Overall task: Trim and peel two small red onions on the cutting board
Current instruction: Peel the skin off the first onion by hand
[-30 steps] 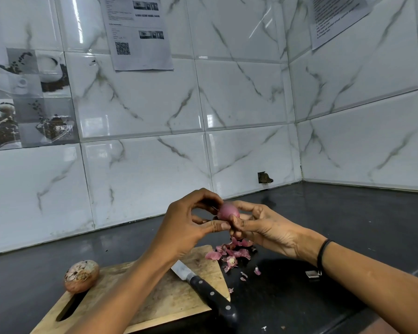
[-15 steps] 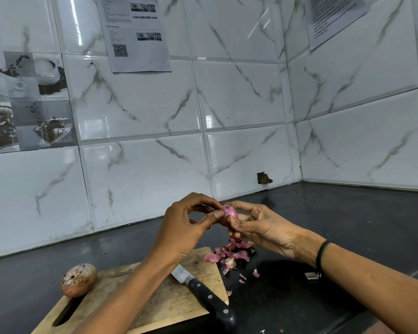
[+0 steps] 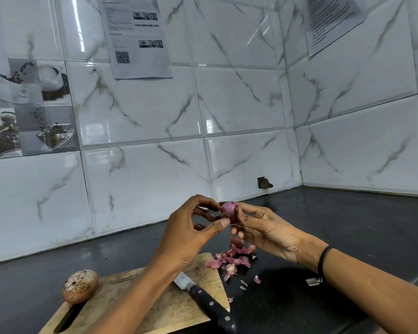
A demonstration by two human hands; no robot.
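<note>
Both hands are up over the table (image 3: 348,237), w/ one small red onion (image 3: 228,212) between them, in the air above the pile of peels (image 3: 232,259). The right hand (image 3: 266,230) holds it: the thumb lies on the front of the onion, the other fingers curl behind & below, so this grip is closed round it. The left hand (image 3: 191,235) is at the other side. Its grip pinches at the onion's left side, thumb tip low & index finger at the top. Whether a bit of skin is between the tips, I cannot tell.

The second onion (image 3: 80,286), w/ dry skin on, lies on the left end of the cutting board (image 3: 179,312), just beside the handle slot. The knife (image 3: 208,300) lies on the board's right part, blade partly under the left forearm, black handle over the near edge. The peels lie on the table, near the board's right corner. A black band (image 3: 323,260) is on the right wrist.
</note>
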